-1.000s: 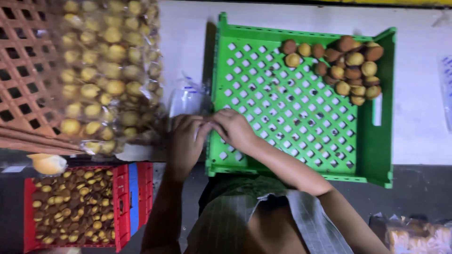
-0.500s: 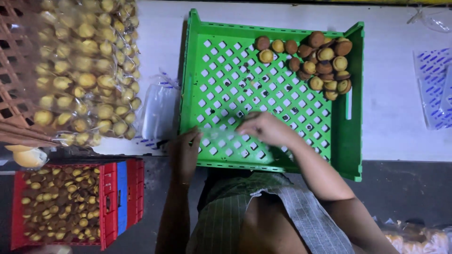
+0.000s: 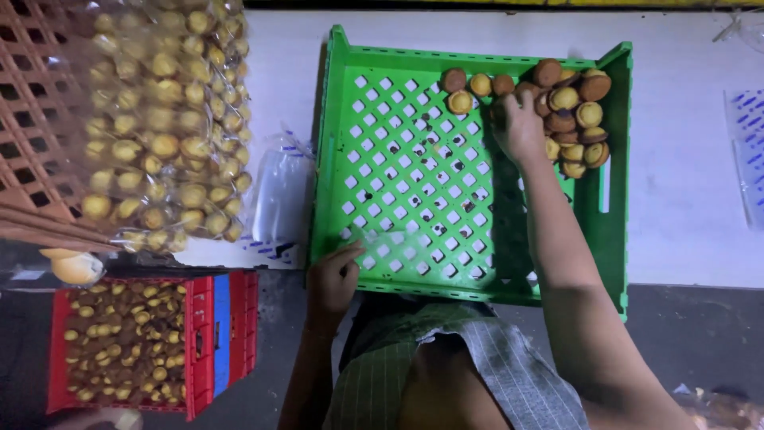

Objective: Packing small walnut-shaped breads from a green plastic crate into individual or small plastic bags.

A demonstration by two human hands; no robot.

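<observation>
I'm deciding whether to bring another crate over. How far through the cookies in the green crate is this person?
Nearly through: most of the green crate shows bare lattice floor. In hand: the right hand is reaching into the cookies, while the left hand holds a clear bag at the near rim. Left: only that small cluster in the far corner. Filled bags of cookies already lie stacked beside the crate.

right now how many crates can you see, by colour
green crate: 1
red crate: 1
orange-brown crate: 1
total: 3
</observation>
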